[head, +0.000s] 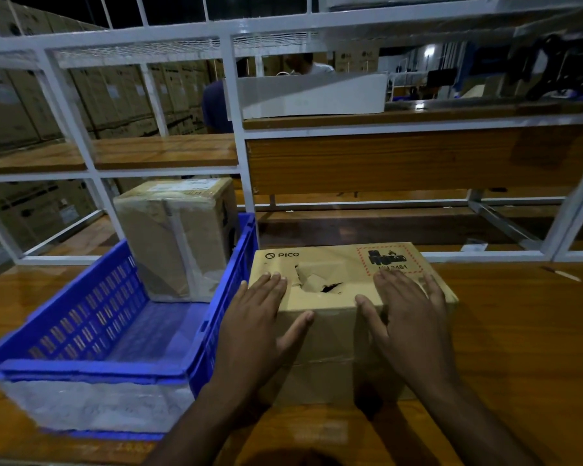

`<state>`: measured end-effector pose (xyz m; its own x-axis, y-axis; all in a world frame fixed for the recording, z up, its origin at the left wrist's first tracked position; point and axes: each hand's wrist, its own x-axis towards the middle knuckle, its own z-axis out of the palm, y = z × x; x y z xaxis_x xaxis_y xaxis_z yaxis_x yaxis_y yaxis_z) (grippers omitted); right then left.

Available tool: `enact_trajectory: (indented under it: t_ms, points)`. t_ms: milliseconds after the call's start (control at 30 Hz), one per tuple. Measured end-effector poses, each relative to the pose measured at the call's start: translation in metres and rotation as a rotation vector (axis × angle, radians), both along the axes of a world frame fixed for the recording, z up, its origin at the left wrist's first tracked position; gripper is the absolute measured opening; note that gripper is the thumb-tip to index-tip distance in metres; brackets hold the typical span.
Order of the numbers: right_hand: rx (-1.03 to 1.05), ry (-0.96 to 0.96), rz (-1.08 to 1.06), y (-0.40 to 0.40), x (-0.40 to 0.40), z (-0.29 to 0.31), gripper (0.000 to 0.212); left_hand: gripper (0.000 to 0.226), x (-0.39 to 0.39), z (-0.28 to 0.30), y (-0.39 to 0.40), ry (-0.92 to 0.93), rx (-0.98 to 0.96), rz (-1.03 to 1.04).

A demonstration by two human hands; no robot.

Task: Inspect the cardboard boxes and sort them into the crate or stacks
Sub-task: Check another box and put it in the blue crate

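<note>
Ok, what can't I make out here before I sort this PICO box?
Head view only:
- PICO box: number under the hazard label partly covered by the right hand.
- Torn hole: inside too dark.
- Taped box in blue crate: label blurred, base hidden.

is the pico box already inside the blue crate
No, the PICO box sits on the wooden table to the right of the blue crate, under both open hands.
</note>
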<state>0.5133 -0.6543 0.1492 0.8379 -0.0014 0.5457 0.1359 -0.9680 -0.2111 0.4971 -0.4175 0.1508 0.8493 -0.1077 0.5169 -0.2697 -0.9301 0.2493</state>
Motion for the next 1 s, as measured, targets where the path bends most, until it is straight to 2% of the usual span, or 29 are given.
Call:
enact_trajectory:
  t_ms: [167,267,333,433,500,600,800,900,1000]
  points:
    - [0.017,-0.010,0.017,-0.002,0.003,0.005,0.073,0.086,-0.001,0.000,-0.001,0.014,-0.056,-0.003]
    - [0.127,-0.065,0.010,-0.009,-0.001,0.001,0.071,0.094,-0.005,-0.002,-0.001,0.058,-0.171,0.019]
    - [0.368,-0.108,-0.073,-0.015,-0.011,-0.006,0.075,0.099,-0.009,-0.003,0.001,0.081,-0.245,0.049]
    - [0.852,-0.018,-0.264,-0.021,-0.027,-0.018,0.098,0.098,-0.015,-0.006,0.006,0.141,-0.379,0.072]
    - [0.929,0.077,-0.270,-0.020,-0.031,-0.027,0.095,0.096,-0.018,-0.009,0.008,0.140,-0.460,0.057]
    - [0.932,0.081,-0.205,-0.018,-0.031,-0.028,0.086,0.094,-0.023,-0.012,0.003,0.107,-0.580,0.065]
    - [0.795,-0.147,0.010,-0.028,-0.020,0.030,0.074,0.084,-0.031,-0.018,-0.016,0.144,-0.904,0.105]
    - [0.611,-0.269,0.119,-0.023,-0.012,0.069,0.065,0.088,-0.031,-0.033,-0.021,0.277,-1.041,0.111]
    - [0.366,-0.278,0.213,-0.010,-0.006,0.090,0.060,0.092,-0.031,-0.050,-0.027,0.508,-1.064,0.116]
